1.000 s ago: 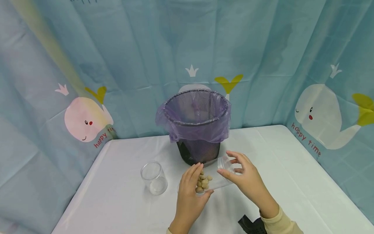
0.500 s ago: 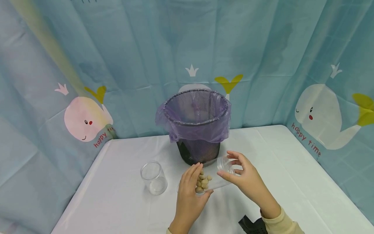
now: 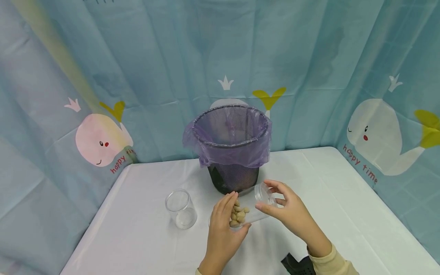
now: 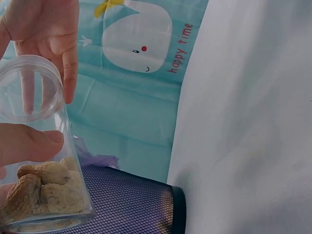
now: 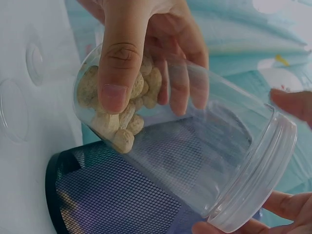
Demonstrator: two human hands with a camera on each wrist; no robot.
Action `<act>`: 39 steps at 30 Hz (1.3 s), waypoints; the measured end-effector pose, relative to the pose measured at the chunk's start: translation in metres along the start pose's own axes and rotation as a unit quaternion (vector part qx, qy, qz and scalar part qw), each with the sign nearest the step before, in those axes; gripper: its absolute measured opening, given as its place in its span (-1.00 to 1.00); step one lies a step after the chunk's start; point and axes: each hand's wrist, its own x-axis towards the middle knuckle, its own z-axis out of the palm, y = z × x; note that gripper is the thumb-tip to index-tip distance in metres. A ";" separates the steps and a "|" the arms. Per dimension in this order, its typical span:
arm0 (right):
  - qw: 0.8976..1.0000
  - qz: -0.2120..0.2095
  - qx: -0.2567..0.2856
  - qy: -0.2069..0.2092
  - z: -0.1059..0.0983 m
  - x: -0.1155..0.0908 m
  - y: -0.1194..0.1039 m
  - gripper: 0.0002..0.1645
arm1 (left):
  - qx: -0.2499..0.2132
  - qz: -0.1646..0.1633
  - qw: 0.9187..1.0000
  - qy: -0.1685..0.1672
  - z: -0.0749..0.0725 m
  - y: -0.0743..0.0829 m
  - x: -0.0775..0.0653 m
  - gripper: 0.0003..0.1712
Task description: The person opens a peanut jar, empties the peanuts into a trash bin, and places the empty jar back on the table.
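Observation:
A clear jar [image 3: 253, 208] lies tilted above the white table, its base toward the left. Several unshelled peanuts [image 5: 124, 124] are gathered at its base end. My left hand [image 3: 221, 231] holds the jar near that end, the thumb across the near side in both wrist views. At the other end is a clear ridged lid [image 5: 261, 185]. My right hand [image 3: 290, 210] grips this lid between thumb and fingers, with the palm facing the jar's end in the left wrist view. Part of the peanuts is hidden behind the left fingers.
Behind the hands stands a black mesh bin [image 3: 233, 177] lined with a purple plastic bag [image 3: 237, 156]. A second clear open jar [image 3: 181, 210] stands upright to the left. Near the right sleeve lies a black strap [image 3: 298, 264]. A printed blue curtain [image 3: 165, 76] surrounds the table.
My right hand has turned slightly at the lid, its upper fingers shifting a little left and down. The left hand, peanuts and bin look the same.

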 end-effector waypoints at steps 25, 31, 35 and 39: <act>0.998 0.019 0.051 -0.020 -0.001 -0.004 0.002 -0.19 | -0.004 -0.005 1.000 -0.002 -0.001 0.002 -0.001 0.12; 0.998 0.033 0.052 -0.025 -0.001 -0.003 0.001 -0.29 | -0.002 -0.001 1.000 0.004 -0.001 0.002 -0.001 0.15; 0.998 0.013 0.060 -0.025 0.000 -0.002 0.003 -0.31 | -0.005 -0.002 1.000 0.003 -0.002 0.002 -0.001 0.15; 0.998 0.006 0.063 -0.027 0.000 -0.002 0.005 -0.30 | -0.004 0.001 1.000 0.003 -0.002 0.001 -0.002 0.15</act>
